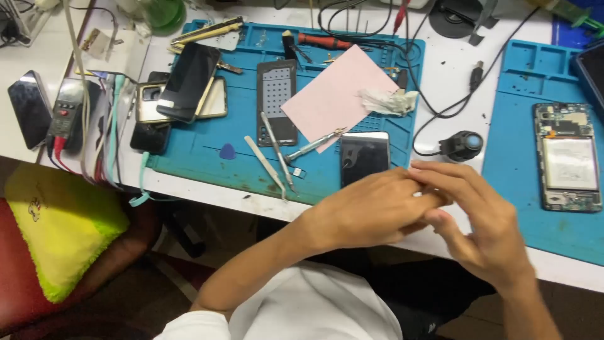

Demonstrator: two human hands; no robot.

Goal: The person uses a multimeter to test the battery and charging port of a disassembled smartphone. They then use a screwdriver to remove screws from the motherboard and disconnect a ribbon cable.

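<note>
My left hand (368,211) and my right hand (481,223) meet over the table's front edge, fingertips touching. The left hand's fingers are curled, and the right hand's fingers stretch across them. A tiny pale spot shows between the fingertips, but I cannot tell whether anything is held. Just behind the left hand, a phone with a dark screen (365,157) lies flat on the blue work mat (195,148).
The mat holds tweezers (267,165), a screwdriver (311,146), a blue pick (227,151), a dark phone frame (277,101), a pink sheet (336,94), a crumpled tissue (387,101) and stacked phones (189,82). An opened phone (569,157) lies on a second mat. A black round device (462,145) and cables sit between them.
</note>
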